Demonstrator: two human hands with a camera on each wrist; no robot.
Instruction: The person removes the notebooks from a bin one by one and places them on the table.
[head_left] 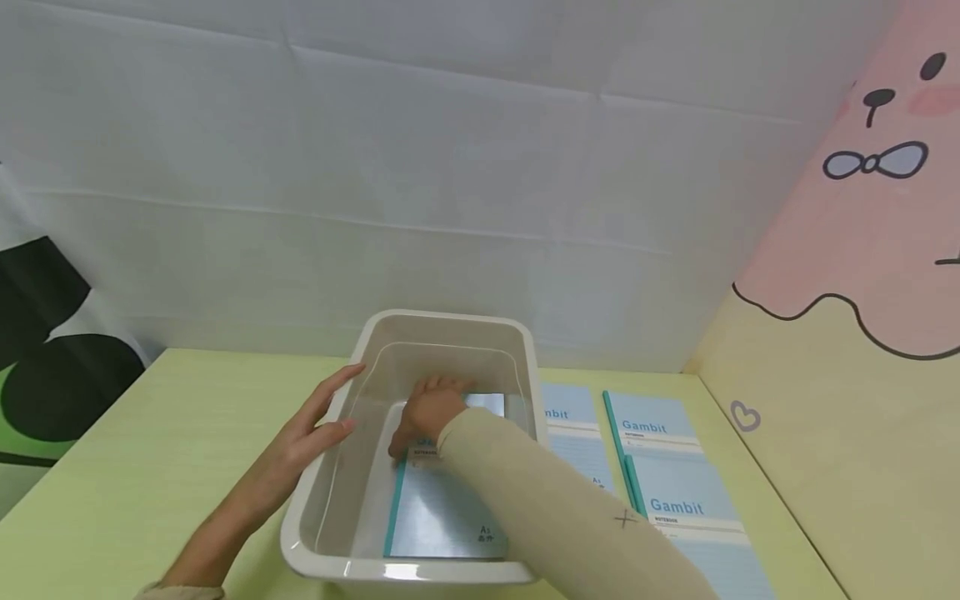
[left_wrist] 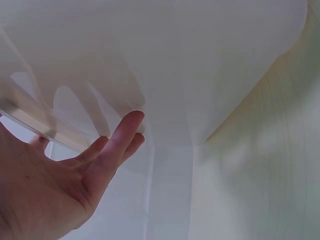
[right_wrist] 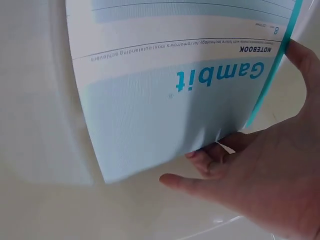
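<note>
A light-coloured plastic bin (head_left: 442, 572) stands on the table with a Gambit notebook (head_left: 442, 521) lying inside, its teal spine to the left. My right hand (head_left: 431, 414) reaches into the bin around the notebook's upper left corner. In the right wrist view, the thumb (right_wrist: 300, 52) is at the teal spine and loosely extended fingers (right_wrist: 207, 162) lie along the top edge. My left hand (head_left: 300, 446) rests at the bin's left rim. Its straight fingers (left_wrist: 117, 142) lie against the outer wall in the left wrist view.
Several more Gambit notebooks lie right of the bin, one (head_left: 573, 417) beside its wall and others overlapping, such as the front one (head_left: 686, 508). A white sheet (head_left: 450, 167) hangs behind the table (head_left: 187, 425). A pink and cream panel (head_left: 840, 400) borders the right side.
</note>
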